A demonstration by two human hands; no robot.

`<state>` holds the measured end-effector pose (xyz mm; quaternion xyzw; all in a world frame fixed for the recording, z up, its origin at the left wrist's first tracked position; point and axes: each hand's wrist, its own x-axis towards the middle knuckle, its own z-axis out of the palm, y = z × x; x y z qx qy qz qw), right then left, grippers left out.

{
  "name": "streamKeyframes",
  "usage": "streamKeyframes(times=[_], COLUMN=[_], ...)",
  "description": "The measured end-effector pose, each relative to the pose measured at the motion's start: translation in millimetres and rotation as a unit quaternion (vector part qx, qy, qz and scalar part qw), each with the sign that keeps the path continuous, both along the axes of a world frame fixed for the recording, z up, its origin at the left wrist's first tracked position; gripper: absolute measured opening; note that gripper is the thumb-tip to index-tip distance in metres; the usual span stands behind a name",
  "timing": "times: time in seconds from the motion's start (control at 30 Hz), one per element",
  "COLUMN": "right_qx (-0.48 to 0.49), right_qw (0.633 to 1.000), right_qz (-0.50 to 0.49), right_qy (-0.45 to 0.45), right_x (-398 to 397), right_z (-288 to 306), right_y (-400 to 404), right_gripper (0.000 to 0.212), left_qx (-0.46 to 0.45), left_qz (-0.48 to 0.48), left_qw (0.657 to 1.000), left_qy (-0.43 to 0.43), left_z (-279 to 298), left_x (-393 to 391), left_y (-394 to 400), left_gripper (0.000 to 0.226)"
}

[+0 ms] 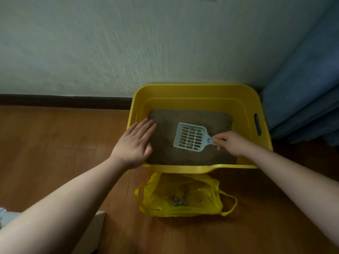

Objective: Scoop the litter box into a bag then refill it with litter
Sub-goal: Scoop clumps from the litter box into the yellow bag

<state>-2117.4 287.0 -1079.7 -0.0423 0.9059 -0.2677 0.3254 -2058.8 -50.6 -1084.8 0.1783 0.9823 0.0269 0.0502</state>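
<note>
"What is your left hand (134, 142) doing on the box?"

"It lies flat and open, fingers spread, holding nothing. The palm rests on the left rim of the yellow plastic litter box (196, 88), which I judge steadies the box while I sift."

"And inside?"

"Brown-grey sandy litter (165, 149) covers the floor of the box. Over its middle I hold the pale blue slotted plastic scoop (189, 136), with a few small clumps (189, 143) sitting on the slots."

"How is it held?"

"My right hand (230, 143) is closed around the handle, fingertips pinching near the neck, reaching in from the box's right side. That light grip lets me shake loose grains through, I think."

"Where does the waste go?"

"Into the thin yellow plastic bag (183, 197), lying open on the wooden floor (55, 143) just beside the box's near edge, close enough for a short carry. Some clumps already lie in it. Refilling is not yet begun."
</note>
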Motion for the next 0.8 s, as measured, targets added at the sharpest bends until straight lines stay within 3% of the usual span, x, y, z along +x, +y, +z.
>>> streamKeyframes(times=[0.47,0.57,0.7,0.8], right_qx=[-0.077,-0.027,0.058,0.073], right_qw=[0.993,0.982,0.912,0.896], right_qz=[-0.012,0.048,0.154,0.176], right_qy=[0.085,0.178,0.375,0.402], right_x=[76,98,126,144], right_z=[53,41,16,1], right_y=[2,4,6,5], right_gripper=[0.027,0.026,0.03,0.033], left_qx=[0.002,-0.001,-0.007,-0.01], left_qz=[0.002,0.007,0.011,0.01], left_qw=[1.0,1.0,1.0,1.0], left_qy=[0.015,0.016,0.015,0.017], left_z=[-3,-4,-5,-5], left_x=[0,1,1,1], left_y=[2,2,2,2], left_gripper=[0.068,0.068,0.069,0.069])
